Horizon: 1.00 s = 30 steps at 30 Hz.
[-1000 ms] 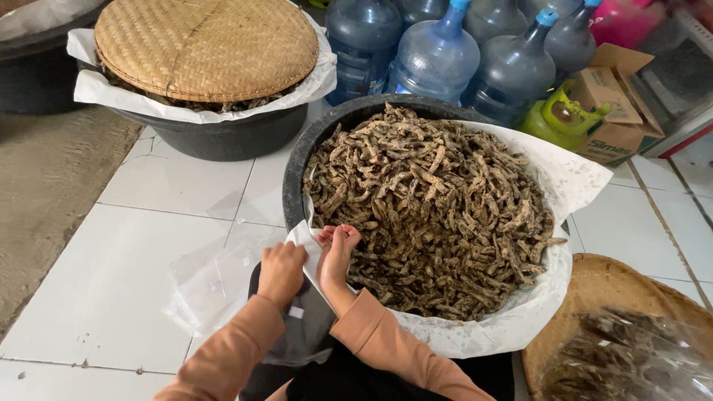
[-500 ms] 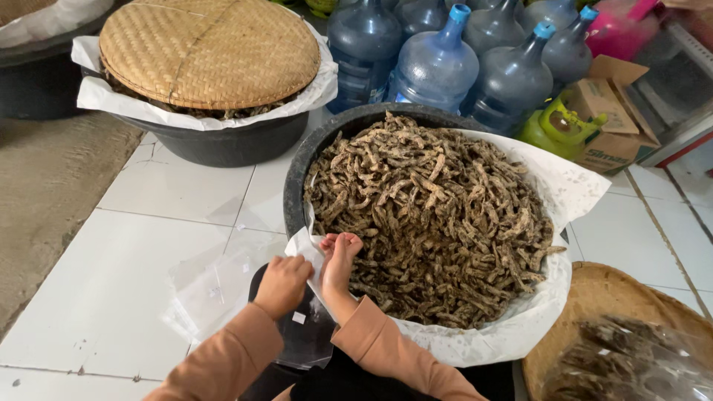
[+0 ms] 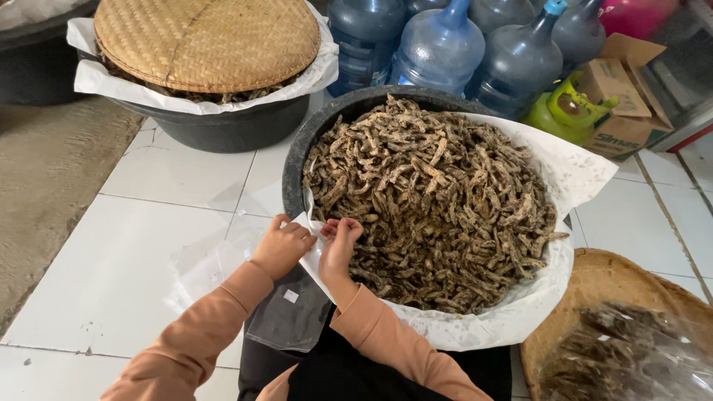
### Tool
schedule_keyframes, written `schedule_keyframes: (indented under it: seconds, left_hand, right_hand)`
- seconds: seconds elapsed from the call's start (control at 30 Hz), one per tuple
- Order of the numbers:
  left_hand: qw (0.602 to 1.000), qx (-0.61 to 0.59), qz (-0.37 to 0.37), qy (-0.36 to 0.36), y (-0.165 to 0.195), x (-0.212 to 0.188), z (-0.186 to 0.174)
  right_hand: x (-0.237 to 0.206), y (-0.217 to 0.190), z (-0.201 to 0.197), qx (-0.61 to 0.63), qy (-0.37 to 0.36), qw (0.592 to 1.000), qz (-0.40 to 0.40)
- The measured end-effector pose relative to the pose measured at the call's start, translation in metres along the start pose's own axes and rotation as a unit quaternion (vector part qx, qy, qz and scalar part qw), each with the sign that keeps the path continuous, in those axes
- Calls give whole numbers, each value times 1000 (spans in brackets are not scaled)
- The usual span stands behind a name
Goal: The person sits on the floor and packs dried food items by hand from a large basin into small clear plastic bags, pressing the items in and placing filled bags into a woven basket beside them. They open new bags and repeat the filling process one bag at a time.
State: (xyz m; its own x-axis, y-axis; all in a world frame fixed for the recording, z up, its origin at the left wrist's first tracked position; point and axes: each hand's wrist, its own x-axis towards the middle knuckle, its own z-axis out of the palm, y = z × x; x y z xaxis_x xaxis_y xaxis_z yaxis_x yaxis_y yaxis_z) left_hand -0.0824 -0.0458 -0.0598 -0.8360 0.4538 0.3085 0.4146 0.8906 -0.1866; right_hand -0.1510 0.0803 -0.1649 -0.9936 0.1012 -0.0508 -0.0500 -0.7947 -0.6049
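A large black tub point(image 3: 297, 160) lined with white paper point(image 3: 575, 171) holds a heap of brown dried strips point(image 3: 438, 200). My right hand point(image 3: 339, 245) rests on the near left edge of the heap, fingers curled over a few strips. My left hand point(image 3: 282, 245) is closed at the tub's rim, pinching the mouth of a clear plastic bag point(image 3: 290, 315) that hangs down over my lap. Both arms wear orange sleeves.
A second black tub point(image 3: 223, 122) with a woven bamboo lid point(image 3: 208, 41) stands at the back left. Several blue water jugs point(image 3: 438, 52), a green gas canister point(image 3: 568, 111) and a cardboard box point(image 3: 620, 96) line the back. A woven tray point(image 3: 594, 286) with a filled bag lies right.
Both hands have stayed at the tub's near rim; the fingers of my right hand have shifted slightly among the strips. The view has tilted a little.
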Motion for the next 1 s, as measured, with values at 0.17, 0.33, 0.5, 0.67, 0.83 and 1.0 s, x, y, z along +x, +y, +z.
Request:
schedule_keyframes:
  seconds: [0.17,0.33,0.5,0.67,0.83,1.0]
  left_hand:
    - [998,18,53,28,1,7,14]
    - [982,68,147,95,-10,7,27]
    - [981,49,148,118,-14,10,39]
    - [988,24,109,110,-19,15,50]
    - [988,37,98,110,-24,17,52]
    - [989,44,95,100,-22,18,51]
  right_hand:
    - [9,1,-8,5,-1,1000,18]
    - [9,3,-8,-3,-6,1000,12]
    - [9,0,-5,-13,3,1000,22]
    - [14,5,-3,-29,5,999,18]
    - [19,12,-4,-27,-9,1000,4]
    - [23,17,-5,-28,-7,1000,-2]
